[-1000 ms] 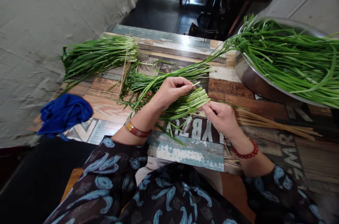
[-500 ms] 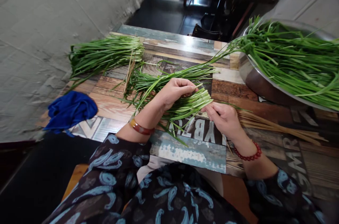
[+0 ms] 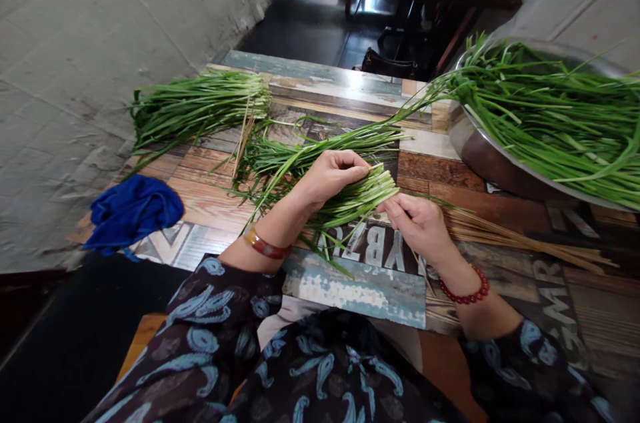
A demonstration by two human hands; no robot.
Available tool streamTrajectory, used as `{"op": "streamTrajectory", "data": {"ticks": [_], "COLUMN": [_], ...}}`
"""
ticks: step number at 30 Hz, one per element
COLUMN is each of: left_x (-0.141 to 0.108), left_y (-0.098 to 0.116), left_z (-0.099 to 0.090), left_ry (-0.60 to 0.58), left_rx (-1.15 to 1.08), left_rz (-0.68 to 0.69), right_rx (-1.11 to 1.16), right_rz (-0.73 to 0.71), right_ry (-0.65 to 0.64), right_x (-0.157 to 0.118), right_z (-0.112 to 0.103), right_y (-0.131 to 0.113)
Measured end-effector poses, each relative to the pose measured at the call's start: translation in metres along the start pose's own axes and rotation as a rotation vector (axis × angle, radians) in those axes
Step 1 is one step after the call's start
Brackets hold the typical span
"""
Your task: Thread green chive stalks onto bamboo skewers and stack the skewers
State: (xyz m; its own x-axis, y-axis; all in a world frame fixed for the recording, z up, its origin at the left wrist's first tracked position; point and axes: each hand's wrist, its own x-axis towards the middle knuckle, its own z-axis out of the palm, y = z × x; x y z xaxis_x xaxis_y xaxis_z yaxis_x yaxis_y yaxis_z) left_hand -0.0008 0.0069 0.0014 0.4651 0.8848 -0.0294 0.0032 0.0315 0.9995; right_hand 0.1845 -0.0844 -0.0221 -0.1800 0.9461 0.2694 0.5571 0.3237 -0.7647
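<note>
A small row of green stalks [image 3: 367, 195] lies on the wood-patterned table, pale cut ends toward the right. My left hand [image 3: 340, 173] is over its upper edge, thumb and forefinger pinched on a stalk at the pale ends. At the lower right corner of the row is my right hand [image 3: 413, 219], its fingers closed together in a pinch; a thin stick shows below it, and what the fingertips hold is too small to make out. Loose green stalks [image 3: 300, 155] lie just behind my left hand.
A metal bowl [image 3: 473, 139] heaped with greens stands at the right, thin sticks [image 3: 525, 239] in front of it. A larger bundle [image 3: 205, 103] lies at the back left beside more sticks [image 3: 243, 136]. A blue cloth [image 3: 135, 209] is at the left edge.
The pinched stalk at my left fingertips no longer sticks out above the row; it lies level with the others. My right hand has shifted very slightly left.
</note>
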Motion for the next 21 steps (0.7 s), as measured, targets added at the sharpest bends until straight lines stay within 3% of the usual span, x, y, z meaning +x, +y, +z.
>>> {"op": "streamTrajectory", "data": {"ticks": [13, 21], "left_x": [-0.0002, 0.0004], "left_y": [-0.0038, -0.0049], "left_z": [-0.0019, -0.0013], "left_ry": [-0.002, 0.056], "left_rx": [-0.071, 0.058], "left_rz": [0.006, 0.115], "right_rx": [-0.008, -0.004], "right_rz": [-0.017, -0.01], "right_ry": [0.01, 0.019], "right_x": [0.002, 0.0012], "right_z": [-0.0009, 0.0], "right_y": [-0.0047, -0.0039]}}
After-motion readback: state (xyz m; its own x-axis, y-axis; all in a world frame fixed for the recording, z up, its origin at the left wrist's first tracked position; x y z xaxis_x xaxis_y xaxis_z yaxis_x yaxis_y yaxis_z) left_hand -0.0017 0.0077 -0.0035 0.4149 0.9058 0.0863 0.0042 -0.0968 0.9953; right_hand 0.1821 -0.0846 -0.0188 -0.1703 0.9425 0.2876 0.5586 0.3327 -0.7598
